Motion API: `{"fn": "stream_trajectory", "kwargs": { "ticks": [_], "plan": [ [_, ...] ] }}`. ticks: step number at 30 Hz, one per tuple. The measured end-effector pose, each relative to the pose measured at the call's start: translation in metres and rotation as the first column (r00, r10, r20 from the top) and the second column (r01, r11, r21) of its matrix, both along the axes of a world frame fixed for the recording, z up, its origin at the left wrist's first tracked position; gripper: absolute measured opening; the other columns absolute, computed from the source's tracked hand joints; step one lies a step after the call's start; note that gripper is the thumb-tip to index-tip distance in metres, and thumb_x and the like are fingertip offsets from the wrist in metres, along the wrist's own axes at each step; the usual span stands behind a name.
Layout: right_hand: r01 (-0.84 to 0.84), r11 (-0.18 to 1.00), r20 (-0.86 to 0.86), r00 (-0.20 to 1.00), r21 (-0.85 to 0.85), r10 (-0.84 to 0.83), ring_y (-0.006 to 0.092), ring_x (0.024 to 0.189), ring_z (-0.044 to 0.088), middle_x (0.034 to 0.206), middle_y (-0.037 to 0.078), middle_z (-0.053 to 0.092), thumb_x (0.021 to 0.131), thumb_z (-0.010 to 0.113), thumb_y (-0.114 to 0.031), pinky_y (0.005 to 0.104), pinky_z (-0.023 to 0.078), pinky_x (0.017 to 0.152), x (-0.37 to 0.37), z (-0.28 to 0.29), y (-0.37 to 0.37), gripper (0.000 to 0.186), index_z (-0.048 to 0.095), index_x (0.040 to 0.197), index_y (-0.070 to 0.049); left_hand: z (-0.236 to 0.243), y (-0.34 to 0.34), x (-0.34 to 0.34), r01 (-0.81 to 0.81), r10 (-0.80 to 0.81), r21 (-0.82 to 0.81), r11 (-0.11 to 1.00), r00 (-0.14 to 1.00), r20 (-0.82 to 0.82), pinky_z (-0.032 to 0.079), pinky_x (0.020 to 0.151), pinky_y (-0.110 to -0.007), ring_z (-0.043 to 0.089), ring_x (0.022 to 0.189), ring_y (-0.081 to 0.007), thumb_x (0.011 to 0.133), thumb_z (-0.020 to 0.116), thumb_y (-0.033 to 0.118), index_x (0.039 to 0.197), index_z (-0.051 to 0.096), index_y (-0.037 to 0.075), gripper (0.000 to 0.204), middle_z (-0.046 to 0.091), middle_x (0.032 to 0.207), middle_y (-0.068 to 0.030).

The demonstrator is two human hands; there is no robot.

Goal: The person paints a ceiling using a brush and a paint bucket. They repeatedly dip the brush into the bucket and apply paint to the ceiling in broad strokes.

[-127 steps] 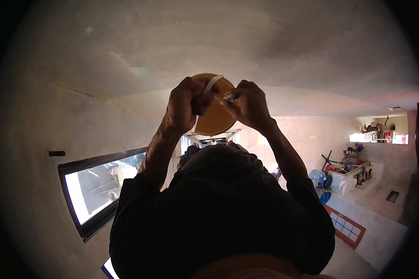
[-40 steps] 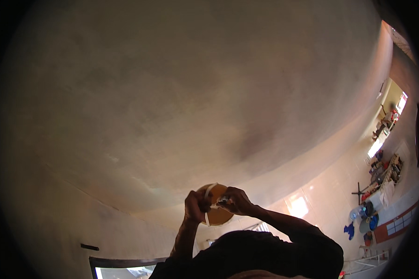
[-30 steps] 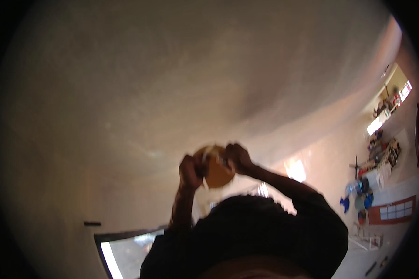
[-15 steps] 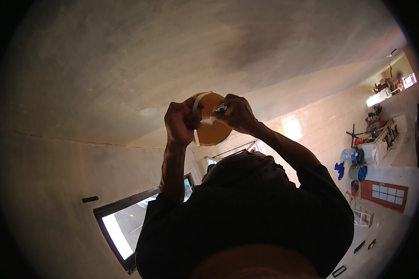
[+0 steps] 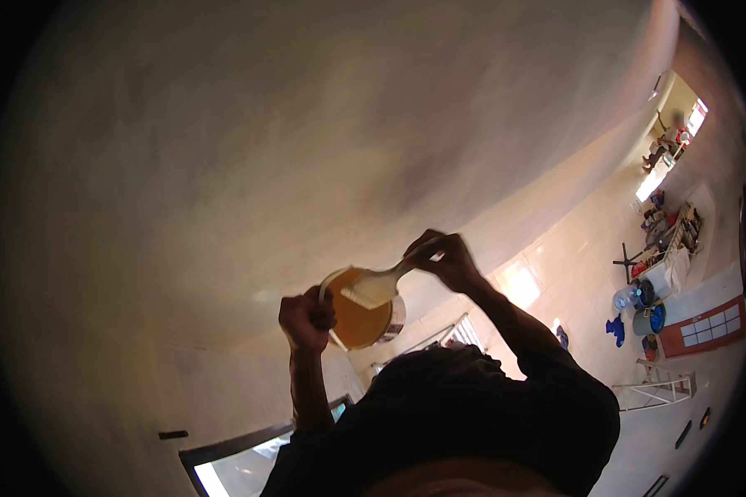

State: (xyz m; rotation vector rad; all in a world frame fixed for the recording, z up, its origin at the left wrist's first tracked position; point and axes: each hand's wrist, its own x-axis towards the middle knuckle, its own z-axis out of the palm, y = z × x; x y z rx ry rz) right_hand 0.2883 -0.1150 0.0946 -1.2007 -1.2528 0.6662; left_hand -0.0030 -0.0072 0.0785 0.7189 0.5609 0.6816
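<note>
My left hand [image 5: 308,320] is closed at the left side of a round bucket [image 5: 395,321], where the pale curved handle or rim runs. Yellow-orange colour fills the bucket's round opening. In my right hand [image 5: 448,258] is a flat paintbrush [image 5: 371,288], gripped by its handle between thumb and fingers. Its broad, whitish bristles point left and lie over the opening. Whether the bristles touch what is inside, I cannot tell.
A large mottled wall or ceiling surface [image 5: 265,149] spreads above my hands. At lower left is a dark-framed window [image 5: 240,468]. Rightward are a blue cloth [image 5: 615,330], a red-brown panelled door [image 5: 704,328], a white metal frame [image 5: 659,391] and cluttered household items. A person [image 5: 675,141] is far off at upper right.
The brush has swung out into view across the bucket's opening, and my right hand has moved up and right of the bucket. Both hands and the bucket sit lower in the picture.
</note>
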Motion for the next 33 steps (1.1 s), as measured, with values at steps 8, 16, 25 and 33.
{"fn": "stream_trajectory", "kwargs": {
  "ticks": [8, 16, 25, 33],
  "plan": [
    [0.482, 0.745, -0.226, 0.875, 0.461, -0.427, 0.0104, 0.08, 0.06, 0.086, 0.005, 0.069, 0.084, 0.07, -0.012, 0.0255, 0.047, 0.075, 0.129, 0.111, 0.043, 0.015, 0.071, 0.093, -0.001, 0.008, -0.007, 0.011, -0.128, 0.129, 0.017, 0.992, 0.988, -0.089, 0.022, 0.039, -0.025, 0.028, 0.043, -0.0096, 0.081, 0.04, 0.042, 0.089, 0.058, -0.001, 0.048, 0.038, 0.058, 0.0019],
    [0.575, 0.555, -0.061, 0.725, 0.602, -0.686, 0.0091, 0.078, 0.059, 0.084, 0.003, 0.07, 0.083, 0.071, -0.011, 0.0249, 0.047, 0.073, 0.207, 0.133, 0.091, 0.014, 0.072, 0.092, 0.0, 0.012, -0.003, 0.017, -0.245, 0.242, 0.016, 0.969, 0.945, -0.219, 0.024, 0.039, -0.025, 0.031, 0.04, -0.0112, 0.08, 0.037, 0.046, 0.086, 0.06, -0.001, 0.053, 0.043, 0.053, -0.0001],
    [0.805, 0.083, -0.303, 0.315, 0.588, -0.899, 0.0164, 0.08, 0.068, 0.085, 0.009, 0.073, 0.083, 0.066, -0.011, 0.0306, 0.053, 0.075, 0.378, 0.116, 0.053, 0.012, 0.073, 0.083, -0.001, 0.001, 0.001, -0.002, -0.105, 0.102, -0.031, 0.994, 0.991, -0.092, 0.022, 0.04, -0.026, 0.025, 0.041, -0.0101, 0.077, 0.042, 0.046, 0.087, 0.058, -0.001, 0.05, 0.035, 0.052, 0.0038],
    [0.558, -0.133, -0.183, 0.034, 0.819, -0.983, 0.0216, 0.068, 0.059, 0.075, 0.002, 0.066, 0.074, 0.077, -0.011, 0.0365, 0.046, 0.066, 0.21, 0.141, 0.118, 0.01, 0.072, 0.083, -0.01, 0.0, 0.001, 0.005, -0.121, 0.114, -0.081, 0.989, 0.989, -0.094, 0.02, 0.04, -0.026, 0.023, 0.042, -0.0094, 0.077, 0.041, 0.039, 0.089, 0.058, -0.002, 0.046, 0.033, 0.055, 0.0039]
  ]
}}
